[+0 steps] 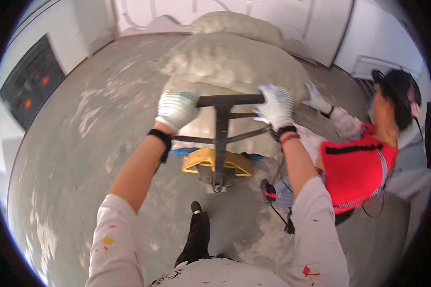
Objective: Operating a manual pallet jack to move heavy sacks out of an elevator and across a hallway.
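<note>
Now mid-haul: left hand [176, 109] & right hand [276, 106] both clenched round pallet jack handle [231, 100]; sacks [234, 62] piled ahead on jack. Next prob. needs steady pull, clear of co-worker [359, 167] at right.

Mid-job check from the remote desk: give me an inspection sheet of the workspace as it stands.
Surface: grey concrete floor, dusty, with pale patches.
Job's things: black T-handle of a cart with a yellow base; large pale sacks stacked on it.
Clutter: nothing seen.
Hands: left hand and right hand, both gloved, grip the handle's ends.
Cables: thin black cord on the floor by the co-worker.
Surroundings: co-worker in red vest, gloved hand on the sacks; white walls.
</note>
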The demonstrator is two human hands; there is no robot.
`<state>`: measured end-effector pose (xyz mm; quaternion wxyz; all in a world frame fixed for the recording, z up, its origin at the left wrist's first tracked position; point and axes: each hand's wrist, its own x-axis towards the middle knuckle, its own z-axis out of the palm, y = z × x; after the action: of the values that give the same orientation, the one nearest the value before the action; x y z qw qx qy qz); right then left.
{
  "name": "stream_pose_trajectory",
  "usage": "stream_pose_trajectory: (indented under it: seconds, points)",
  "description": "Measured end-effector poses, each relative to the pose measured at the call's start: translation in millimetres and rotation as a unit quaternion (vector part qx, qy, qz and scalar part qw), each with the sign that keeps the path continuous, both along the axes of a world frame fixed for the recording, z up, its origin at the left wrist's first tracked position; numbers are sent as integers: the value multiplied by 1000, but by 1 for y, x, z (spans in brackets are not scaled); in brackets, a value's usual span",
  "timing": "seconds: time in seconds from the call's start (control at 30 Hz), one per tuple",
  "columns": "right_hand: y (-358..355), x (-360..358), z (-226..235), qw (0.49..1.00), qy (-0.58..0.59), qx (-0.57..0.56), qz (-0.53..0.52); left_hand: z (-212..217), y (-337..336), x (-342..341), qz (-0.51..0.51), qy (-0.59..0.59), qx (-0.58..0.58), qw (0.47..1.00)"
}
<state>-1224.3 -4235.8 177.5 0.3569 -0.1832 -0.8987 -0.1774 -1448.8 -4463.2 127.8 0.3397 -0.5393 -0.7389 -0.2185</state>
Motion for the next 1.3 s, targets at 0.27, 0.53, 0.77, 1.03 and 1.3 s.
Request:
stream_pose_trajectory:
  seconds: [0.27,0.53,0.77,1.03,1.3]
  points:
    - [18,16,26,998,-42,-27,-39,24,24,20,5,31,9,999]
    - [68,-32,4,994,-67,-66,-53,14,67,-30,14,37,-17,999]
    - [62,-29,-5,996,-39,-61,-46,8,70,-37,40,29,-45,998]
    - [53,-22,-33,997,-29,-62,-42,-10,79,-52,44,10,-107,993]
    - [63,-33,-21,995,-42,-90,-18,10,108,-62,73,-22,-132,988]
